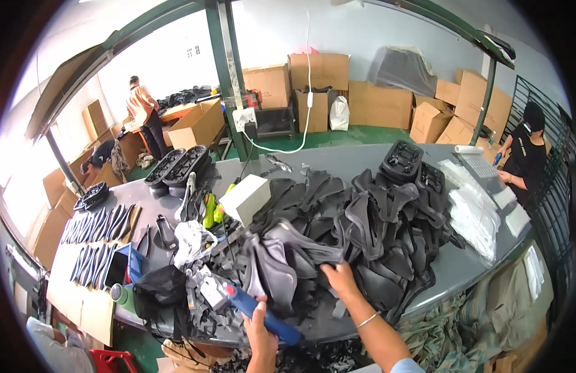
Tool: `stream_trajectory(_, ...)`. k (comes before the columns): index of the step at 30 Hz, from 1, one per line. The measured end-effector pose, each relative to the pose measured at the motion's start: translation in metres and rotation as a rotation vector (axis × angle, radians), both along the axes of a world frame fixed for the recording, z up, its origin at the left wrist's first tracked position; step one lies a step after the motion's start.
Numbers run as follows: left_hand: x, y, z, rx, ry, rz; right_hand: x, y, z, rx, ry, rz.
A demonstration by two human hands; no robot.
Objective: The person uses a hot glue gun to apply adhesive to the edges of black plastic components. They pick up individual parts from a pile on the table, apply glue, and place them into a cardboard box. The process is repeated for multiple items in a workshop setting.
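Observation:
My left hand is closed around a blue cylindrical tool with a red tip, slanting up to the left at the table's near edge. With thumb and fingers, my right hand grips the end of a black saddle-shaped moulded part, which stretches leftward over the heap. Just beyond the tool, another smooth black moulded piece stands upright and looks slightly blurred. A large pile of similar black parts lies ahead and to the right. Dark scraps are scattered around my left hand.
A white box and yellow-green tools stand beyond the heap. Left are a black bag, a blue bin and rows of slim black pieces. White plastic bags lie right, near a co-worker.

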State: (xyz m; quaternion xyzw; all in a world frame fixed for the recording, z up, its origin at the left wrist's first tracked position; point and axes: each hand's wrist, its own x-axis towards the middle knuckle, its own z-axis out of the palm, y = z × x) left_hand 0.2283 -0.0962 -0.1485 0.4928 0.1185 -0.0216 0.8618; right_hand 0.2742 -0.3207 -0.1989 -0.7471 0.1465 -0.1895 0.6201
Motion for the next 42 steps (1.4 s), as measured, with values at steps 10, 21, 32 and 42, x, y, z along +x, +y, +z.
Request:
stream_trajectory(10, -0.006, 0.023, -0.016, -0.069, -0.021, 0.063, 0.100, -0.051, 0.125, -0.623, -0.416, -0.035)
stream_trajectory(21, -0.007, 0.047, -0.044, -0.010, 0.023, -0.080, 0.271, -0.014, 0.045, -1.337, 0.277, 0.570)
stream_trajectory(32, -0.014, 0.051, -0.054, -0.152, -0.029, -0.152, 0.207, -0.023, 0.046, -1.492, 0.488, 0.729)
stream_trajectory(42, -0.024, 0.042, -0.041, -0.207, -0.021, -0.052, -0.004, 0.041, 0.257, -1.262, -0.608, 0.387)
